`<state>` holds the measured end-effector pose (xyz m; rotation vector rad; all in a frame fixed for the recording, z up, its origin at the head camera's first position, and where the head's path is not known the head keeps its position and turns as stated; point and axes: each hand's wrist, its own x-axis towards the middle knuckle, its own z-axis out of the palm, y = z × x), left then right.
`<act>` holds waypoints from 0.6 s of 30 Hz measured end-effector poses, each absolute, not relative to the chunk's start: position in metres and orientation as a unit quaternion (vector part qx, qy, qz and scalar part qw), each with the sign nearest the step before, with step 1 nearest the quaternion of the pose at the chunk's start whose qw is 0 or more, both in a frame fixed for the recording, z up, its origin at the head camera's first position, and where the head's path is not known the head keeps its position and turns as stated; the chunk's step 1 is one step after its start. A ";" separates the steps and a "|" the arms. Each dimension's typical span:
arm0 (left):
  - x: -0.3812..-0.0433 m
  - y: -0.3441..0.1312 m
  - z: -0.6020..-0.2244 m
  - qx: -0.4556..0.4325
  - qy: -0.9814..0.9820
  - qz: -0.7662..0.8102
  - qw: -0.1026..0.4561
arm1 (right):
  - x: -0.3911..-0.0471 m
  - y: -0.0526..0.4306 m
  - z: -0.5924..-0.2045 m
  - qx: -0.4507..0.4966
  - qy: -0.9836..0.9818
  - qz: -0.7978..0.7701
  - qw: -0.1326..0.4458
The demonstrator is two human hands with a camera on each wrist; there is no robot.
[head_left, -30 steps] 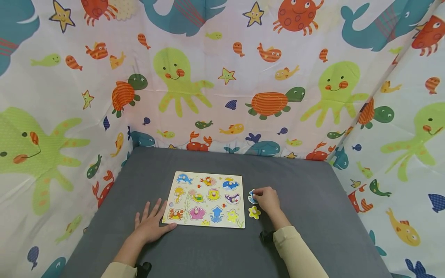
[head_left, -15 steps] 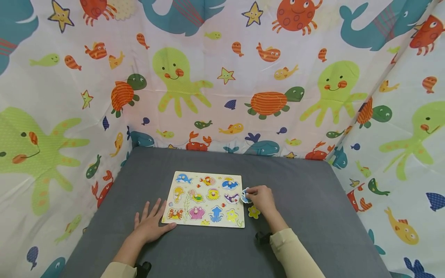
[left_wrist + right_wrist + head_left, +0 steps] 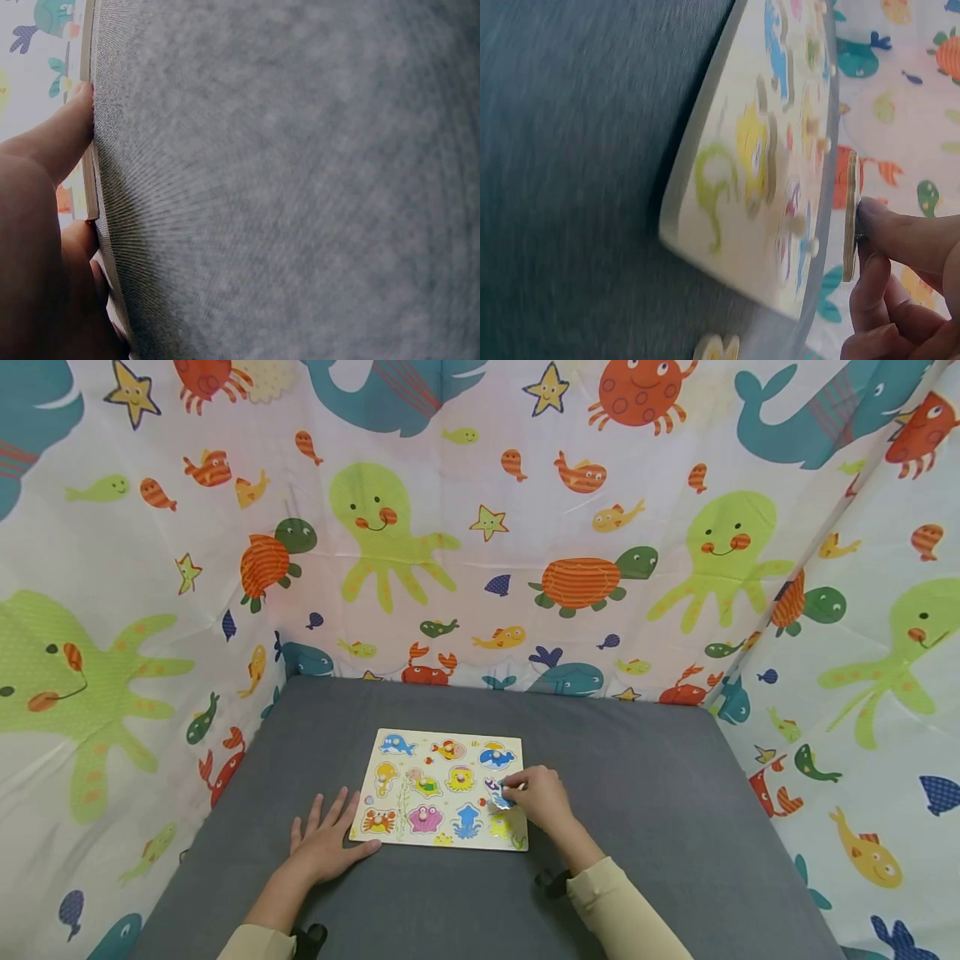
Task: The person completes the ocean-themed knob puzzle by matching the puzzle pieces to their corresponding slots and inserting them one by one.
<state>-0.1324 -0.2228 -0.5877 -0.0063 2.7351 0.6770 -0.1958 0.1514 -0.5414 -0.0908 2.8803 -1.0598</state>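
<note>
My right hand (image 3: 543,798) pinches a blue puzzle piece (image 3: 500,795) by its knob between thumb and fingers, over the right part of the wooden peg puzzle board (image 3: 442,752). In the right wrist view the piece (image 3: 850,217) stands edge-on, above the board's surface. Its printed face is mostly hidden there. My left hand (image 3: 324,847) lies with fingers spread at the board's lower left corner, thumb along the front edge. The left wrist view shows that thumb (image 3: 64,131) against the board's side. A yellow star recess (image 3: 499,827) and a blue squid recess (image 3: 467,822) show no knob.
Several knobbed sea-animal pieces, such as a pink one (image 3: 425,819) and a crab (image 3: 378,822), sit in the board. Part of a loose yellow piece (image 3: 718,349) shows on the grey table cloth (image 3: 420,902). A printed curtain (image 3: 465,652) stands behind the table.
My right hand has carried the blue piece leftward from beside the board to over its right part. The loose yellow star piece is now hidden behind that hand in the head view. My left hand stays put.
</note>
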 end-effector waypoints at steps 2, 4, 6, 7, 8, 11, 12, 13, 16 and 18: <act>-0.133 -0.223 -0.589 -0.003 0.958 0.236 0.161 | -0.194 0.146 -0.541 -0.037 0.936 -0.347 0.044; -0.134 -0.223 -0.590 -0.003 0.959 0.235 0.160 | -0.192 0.140 -0.542 -0.039 0.934 -0.350 0.054; -0.134 -0.223 -0.590 -0.003 0.959 0.233 0.160 | -0.191 0.135 -0.542 -0.045 0.932 -0.354 0.067; -0.134 -0.223 -0.590 -0.003 0.959 0.233 0.160 | -0.190 0.132 -0.542 -0.049 0.930 -0.356 0.072; -0.134 -0.224 -0.590 -0.004 0.960 0.232 0.160 | -0.189 0.129 -0.542 -0.053 0.929 -0.359 0.077; -0.133 -0.224 -0.591 -0.003 0.960 0.231 0.161 | -0.188 0.122 -0.542 -0.063 0.925 -0.366 0.085; -0.133 -0.224 -0.590 -0.003 0.960 0.231 0.160 | -0.187 0.120 -0.543 -0.065 0.923 -0.369 0.086; -0.133 -0.223 -0.590 -0.004 0.960 0.231 0.159 | -0.187 0.118 -0.543 -0.068 0.922 -0.370 0.086; -0.133 -0.223 -0.589 -0.005 0.960 0.231 0.156 | -0.185 0.112 -0.544 -0.080 0.923 -0.368 0.083; -0.132 -0.223 -0.587 -0.003 0.959 0.235 0.155 | -0.183 0.109 -0.546 -0.086 0.923 -0.367 0.083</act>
